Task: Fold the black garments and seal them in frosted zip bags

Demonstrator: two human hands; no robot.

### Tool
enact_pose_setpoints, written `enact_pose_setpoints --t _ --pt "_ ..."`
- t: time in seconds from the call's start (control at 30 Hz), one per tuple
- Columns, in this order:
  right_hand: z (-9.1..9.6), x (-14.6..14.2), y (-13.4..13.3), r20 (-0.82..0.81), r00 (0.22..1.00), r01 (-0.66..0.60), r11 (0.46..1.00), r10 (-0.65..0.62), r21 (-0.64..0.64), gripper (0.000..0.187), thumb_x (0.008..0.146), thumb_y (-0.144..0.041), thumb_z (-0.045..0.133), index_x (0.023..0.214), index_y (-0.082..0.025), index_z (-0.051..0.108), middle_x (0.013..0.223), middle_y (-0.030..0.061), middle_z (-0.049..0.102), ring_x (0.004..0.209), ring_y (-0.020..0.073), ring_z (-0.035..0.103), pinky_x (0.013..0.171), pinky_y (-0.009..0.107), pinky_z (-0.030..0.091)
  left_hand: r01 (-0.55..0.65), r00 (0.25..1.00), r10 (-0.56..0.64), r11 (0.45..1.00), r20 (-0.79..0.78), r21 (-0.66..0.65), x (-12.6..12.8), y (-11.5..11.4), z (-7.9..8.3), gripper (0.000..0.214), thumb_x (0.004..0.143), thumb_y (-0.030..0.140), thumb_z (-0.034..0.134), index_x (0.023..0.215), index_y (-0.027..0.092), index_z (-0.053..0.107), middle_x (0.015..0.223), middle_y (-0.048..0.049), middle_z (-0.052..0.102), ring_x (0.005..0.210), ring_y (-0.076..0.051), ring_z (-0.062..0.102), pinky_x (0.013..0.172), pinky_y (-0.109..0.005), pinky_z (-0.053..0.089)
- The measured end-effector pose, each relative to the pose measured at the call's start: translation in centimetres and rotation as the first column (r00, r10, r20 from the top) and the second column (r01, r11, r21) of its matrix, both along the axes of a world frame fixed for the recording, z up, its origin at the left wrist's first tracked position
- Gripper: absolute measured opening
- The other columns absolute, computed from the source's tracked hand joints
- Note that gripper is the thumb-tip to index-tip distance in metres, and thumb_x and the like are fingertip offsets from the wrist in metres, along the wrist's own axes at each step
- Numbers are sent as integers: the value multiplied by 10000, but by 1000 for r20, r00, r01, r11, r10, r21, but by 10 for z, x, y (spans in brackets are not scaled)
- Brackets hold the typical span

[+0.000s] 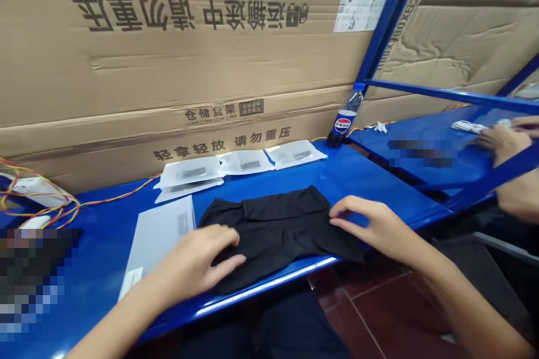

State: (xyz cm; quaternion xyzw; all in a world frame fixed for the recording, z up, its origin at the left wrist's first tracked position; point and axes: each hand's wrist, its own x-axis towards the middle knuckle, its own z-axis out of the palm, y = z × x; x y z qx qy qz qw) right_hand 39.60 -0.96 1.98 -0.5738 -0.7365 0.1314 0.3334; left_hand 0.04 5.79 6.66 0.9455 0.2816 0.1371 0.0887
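A black garment [278, 224] lies partly folded on the blue table [362, 174], near its front edge. My left hand [197, 261] rests flat on the garment's left end with the fingers stretched out. My right hand [370, 224] is at the garment's right end, fingers curled and pinching the cloth's edge. A grey flat bag [158, 238] lies just left of the garment, partly under my left wrist.
Several white flat packets [244, 164] lie in a row at the table's back, below big cardboard boxes [168, 67]. A cola bottle [344, 120] stands at the back right. Red and yellow wires [46, 207] trail on the left. Another person's hands [505, 137] work at the neighbouring blue table.
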Motion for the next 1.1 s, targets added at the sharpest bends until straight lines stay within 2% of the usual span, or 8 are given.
enact_pose_setpoints --t 0.13,0.3,0.4,0.5,0.6,0.67,0.77,1.1 --pt "-3 -3 30 136 990 -42 992 25 122 333 978 -438 637 1245 -291 773 1341 88 756 1304 328 677 1122 560 556 24 999 -21 989 -27 146 27 38 5 235 995 405 684 1140 219 701 1182 -98 768 1106 -297 704 911 -406 574" --pt "-16 -10 24 219 975 -67 988 35 139 283 1028 -361 560 1123 -263 808 1187 103 798 1158 313 736 1021 532 615 65 996 -57 991 -68 120 29 42 -20 253 1047 347 588 1194 212 743 1232 -121 780 1166 -307 717 958 -430 597" --pt "-13 -19 16 155 987 -60 981 31 183 262 1033 -330 529 1007 -266 781 1123 101 786 1083 292 739 971 493 620 28 998 -28 1000 49 7 15 36 -17 275 1062 352 536 1168 245 765 1195 -89 805 1146 -279 737 981 -406 590" --pt "0 -28 38 41 999 -27 983 20 183 200 1003 -339 546 964 -261 725 1113 90 773 1041 281 734 955 459 603 -83 983 119 966 137 -244 7 53 1 301 1021 465 580 1039 249 790 1038 -47 832 942 -246 771 878 -363 600" --pt "14 -34 93 -89 996 18 998 -13 61 200 952 -419 594 897 -241 666 919 72 757 831 251 711 801 404 592 -189 933 314 847 179 -497 8 89 10 388 912 578 675 886 201 757 772 -40 782 735 -222 736 725 -324 585" --pt "18 -35 130 -169 985 -57 983 27 -177 291 907 -516 629 844 -232 647 776 45 717 678 220 662 654 358 550 -203 925 351 779 145 -593 10 111 5 430 820 615 748 795 186 743 674 -36 734 644 -204 705 632 -292 551" --pt "15 -35 163 -187 979 -143 936 86 -321 422 856 -631 662 793 -214 675 661 18 668 570 185 601 554 317 485 -216 911 384 753 148 -622 9 127 -11 483 760 655 780 796 175 747 665 -32 712 558 -171 663 573 -272 522" --pt "-4 -29 163 -200 976 -140 950 85 -280 514 761 -702 765 771 -200 660 698 -6 619 630 148 514 603 294 415 -235 870 457 714 185 -659 0 129 -29 524 756 677 797 881 168 786 715 -46 741 587 -174 680 594 -277 540"
